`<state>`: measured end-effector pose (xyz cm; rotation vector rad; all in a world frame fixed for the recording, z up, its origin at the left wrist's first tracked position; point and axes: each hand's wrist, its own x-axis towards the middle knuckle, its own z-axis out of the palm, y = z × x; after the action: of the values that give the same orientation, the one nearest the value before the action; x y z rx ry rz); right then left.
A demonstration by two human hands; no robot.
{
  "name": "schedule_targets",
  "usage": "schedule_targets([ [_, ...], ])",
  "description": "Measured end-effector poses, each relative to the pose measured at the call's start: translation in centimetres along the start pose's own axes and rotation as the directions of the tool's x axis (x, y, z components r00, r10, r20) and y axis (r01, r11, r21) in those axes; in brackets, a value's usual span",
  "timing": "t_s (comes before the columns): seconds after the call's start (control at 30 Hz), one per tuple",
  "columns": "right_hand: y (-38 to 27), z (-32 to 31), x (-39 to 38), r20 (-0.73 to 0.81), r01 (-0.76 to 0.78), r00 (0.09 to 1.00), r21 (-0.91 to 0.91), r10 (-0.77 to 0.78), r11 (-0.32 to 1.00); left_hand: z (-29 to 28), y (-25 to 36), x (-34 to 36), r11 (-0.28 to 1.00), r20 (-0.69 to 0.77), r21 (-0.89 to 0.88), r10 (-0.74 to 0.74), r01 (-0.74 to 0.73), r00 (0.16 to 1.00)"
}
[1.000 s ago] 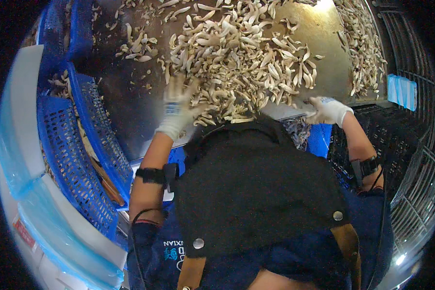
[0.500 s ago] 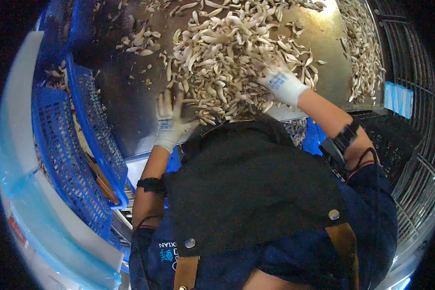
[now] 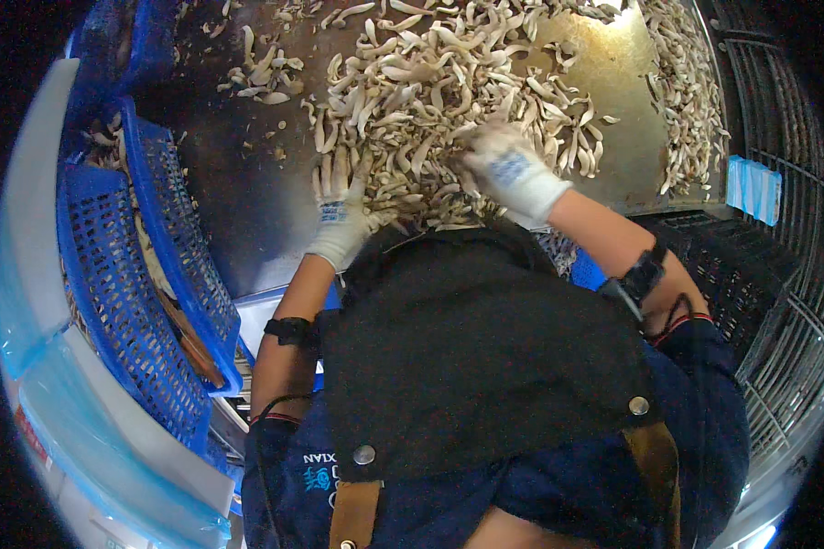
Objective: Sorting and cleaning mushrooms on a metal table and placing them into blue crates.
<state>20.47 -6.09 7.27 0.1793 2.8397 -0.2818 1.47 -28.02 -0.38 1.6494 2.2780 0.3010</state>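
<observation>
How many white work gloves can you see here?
2: one on the left hand, at the left edge of the pale mushroom pile; one on the right hand, over the pile. Any others could be hidden.

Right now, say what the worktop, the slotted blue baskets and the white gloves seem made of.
Worktop: likely metal, smooth and semi-glossy; light glares off it at upper right.
Blue baskets: probably moulded plastic with a slight sheen, judging by the regular openings.
White gloves: seemingly fabric, matte, with soft cuffs; weave unclear.
</observation>
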Motion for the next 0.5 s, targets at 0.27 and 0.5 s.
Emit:
schedule_targets([
  [0.27,-1.3,1.5,4.1,0.314,-0.076,0.945,-0.063,0.092,0.995,1.4,-1.6,-1.6,0.997,-0.065,0.041,0.075,-0.072,0.995],
  [0.5,3.0,-2.4,4.1,0.001,-0.084,0.996,0.260,0.086,0.962,-2.0,0.0,4.8,0.936,-0.338,-0.327,-0.246,0.132,0.908],
])
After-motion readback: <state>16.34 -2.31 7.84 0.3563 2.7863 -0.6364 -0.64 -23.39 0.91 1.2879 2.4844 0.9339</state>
